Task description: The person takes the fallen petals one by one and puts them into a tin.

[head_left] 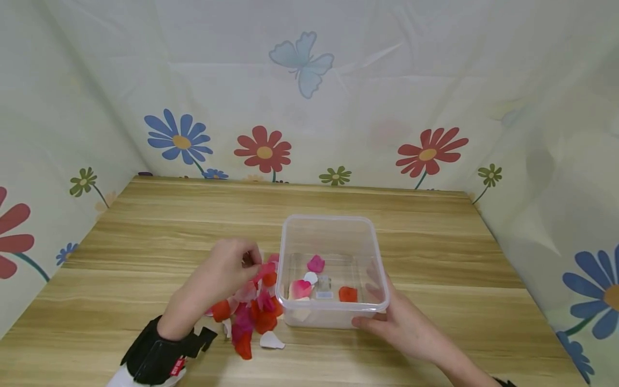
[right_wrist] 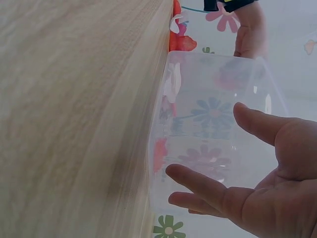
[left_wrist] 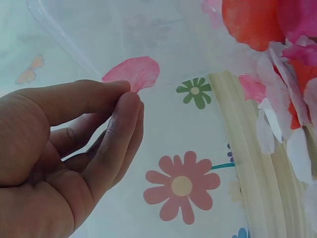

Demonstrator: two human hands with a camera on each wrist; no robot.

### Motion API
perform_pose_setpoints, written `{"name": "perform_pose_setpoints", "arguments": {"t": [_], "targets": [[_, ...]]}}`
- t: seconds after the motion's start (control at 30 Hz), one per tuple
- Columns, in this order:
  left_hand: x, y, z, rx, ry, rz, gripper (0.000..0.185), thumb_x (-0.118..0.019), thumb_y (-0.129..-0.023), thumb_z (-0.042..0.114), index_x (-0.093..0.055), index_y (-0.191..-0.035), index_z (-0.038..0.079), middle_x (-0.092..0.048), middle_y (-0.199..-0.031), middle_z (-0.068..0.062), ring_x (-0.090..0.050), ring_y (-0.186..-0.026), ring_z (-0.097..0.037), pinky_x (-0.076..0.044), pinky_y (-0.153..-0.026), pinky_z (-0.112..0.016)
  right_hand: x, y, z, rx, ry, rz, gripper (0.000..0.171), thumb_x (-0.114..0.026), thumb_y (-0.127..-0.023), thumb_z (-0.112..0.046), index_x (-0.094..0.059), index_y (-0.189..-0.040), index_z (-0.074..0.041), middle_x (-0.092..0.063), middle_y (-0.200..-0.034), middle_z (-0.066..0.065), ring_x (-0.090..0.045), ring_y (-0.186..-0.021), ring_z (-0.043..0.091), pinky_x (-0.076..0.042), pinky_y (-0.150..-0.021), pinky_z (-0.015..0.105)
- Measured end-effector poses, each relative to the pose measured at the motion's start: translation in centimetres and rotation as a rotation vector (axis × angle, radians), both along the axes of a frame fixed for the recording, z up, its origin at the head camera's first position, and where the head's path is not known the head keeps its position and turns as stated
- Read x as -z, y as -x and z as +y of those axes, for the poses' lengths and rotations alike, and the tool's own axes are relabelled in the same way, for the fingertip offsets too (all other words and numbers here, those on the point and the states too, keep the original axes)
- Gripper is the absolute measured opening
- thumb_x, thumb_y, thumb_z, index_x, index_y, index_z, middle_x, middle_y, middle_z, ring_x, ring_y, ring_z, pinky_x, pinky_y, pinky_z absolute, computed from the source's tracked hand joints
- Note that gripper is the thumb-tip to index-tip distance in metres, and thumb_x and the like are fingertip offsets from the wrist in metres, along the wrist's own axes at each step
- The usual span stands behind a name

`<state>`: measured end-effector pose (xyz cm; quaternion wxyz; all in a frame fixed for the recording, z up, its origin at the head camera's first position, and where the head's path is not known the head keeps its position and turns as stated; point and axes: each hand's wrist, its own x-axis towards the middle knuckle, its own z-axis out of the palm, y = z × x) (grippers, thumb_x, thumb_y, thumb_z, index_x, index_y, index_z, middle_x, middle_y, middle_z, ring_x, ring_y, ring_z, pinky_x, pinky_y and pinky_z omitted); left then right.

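Between thumb and fingertips, my left hand [head_left: 223,273] pinches a pink petal [left_wrist: 137,72], seen most plainly in the left wrist view. That hand is above a heap of artificial petals [head_left: 265,321] in red, pink, magenta and white, left of a clear plastic box [head_left: 333,307]. The box stands upright without a lid. Inside it lie a magenta petal [head_left: 316,264], a red petal [head_left: 347,294], a pink petal [head_left: 301,288] and some white ones. My right hand [head_left: 406,325] rests against the box's right side and front corner, its fingers extended and thumb apart.
A wood-grain table [head_left: 435,242] carries everything. Flower-printed white sheeting [head_left: 358,107] hangs along the back and both sides. A loose white petal [head_left: 272,340] lies in front of the heap. A black band [head_left: 157,349] circles the left wrist.
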<state>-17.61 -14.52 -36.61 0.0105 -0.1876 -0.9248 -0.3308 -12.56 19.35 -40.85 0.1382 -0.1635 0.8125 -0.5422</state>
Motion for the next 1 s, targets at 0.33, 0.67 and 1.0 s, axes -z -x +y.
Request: {"name": "perform_pose_setpoints", "arguments": {"t": [0.33,0.67,1.0], "targets": [[-0.9,-0.7,0.3,-0.003,-0.126,0.168,0.021,-0.084,-0.082,-0.004,-0.072,-0.093,0.009,-0.069,-0.088,0.001,-0.066,-0.078,-0.013,-0.060,-0.072,-0.029,0.0,0.1,0.1,-0.012,-0.018,0.035,0.112,-0.084,-0.087,-0.011,-0.006,-0.165,-0.029,-0.017,-0.167,0.022,-0.040,-0.139,0.051,-0.058,-0.088,0.041],[-1.6,-1.5,1.3,0.030,-0.273,0.374,0.023,-0.085,-0.081,-0.006,-0.075,-0.096,0.008,-0.072,-0.092,0.003,-0.068,-0.084,-0.008,-0.060,-0.073,-0.027,0.1,0.2,0.2,-0.032,-0.010,0.063,0.108,-0.083,-0.088,-0.010,-0.008,-0.165,-0.025,-0.026,-0.163,0.025,-0.054,-0.127,0.046,-0.058,-0.087,0.038],[-1.0,-1.9,2.7,0.147,-0.268,0.383,0.024,-0.086,-0.081,0.000,-0.077,-0.102,0.008,-0.074,-0.098,0.002,-0.070,-0.085,-0.005,-0.058,-0.077,-0.023,0.2,0.1,0.2,-0.026,0.003,0.058,0.111,-0.084,-0.087,-0.011,-0.007,-0.165,-0.027,-0.021,-0.165,0.024,-0.045,-0.135,0.051,-0.058,-0.087,0.036]]}}
